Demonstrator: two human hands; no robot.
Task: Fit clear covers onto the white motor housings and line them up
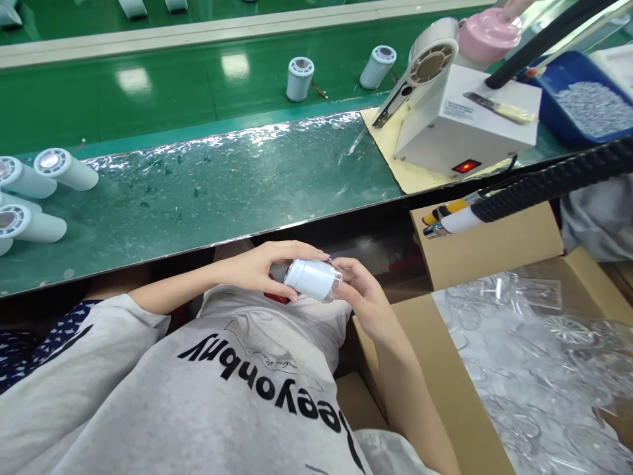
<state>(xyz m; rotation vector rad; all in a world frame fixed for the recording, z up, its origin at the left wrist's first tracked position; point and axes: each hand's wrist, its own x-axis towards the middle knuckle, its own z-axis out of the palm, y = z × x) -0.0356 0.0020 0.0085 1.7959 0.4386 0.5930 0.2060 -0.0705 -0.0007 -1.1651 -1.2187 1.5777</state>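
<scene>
Over my lap, both hands hold a light blue cylindrical housing (312, 278) lying on its side. My left hand (262, 265) is closed around its left end, where a dark grey piece (278, 271) shows between thumb and fingers. At the other end, the fingers of my right hand (363, 295) grip a clear plastic piece (337, 282) against the housing. My right fingertips partly hide that piece. Similar light blue cylinders (74, 173) lie on the green bench (237, 185) at the left.
Two more cylinders (299, 80) stand at the back. To the right are a white machine (445, 145) with a lit red switch, a blue tray (548, 99) of small pieces and a black hose (554, 178) with a tool. A cardboard box (420, 343) holds clear plastic parts (534, 376).
</scene>
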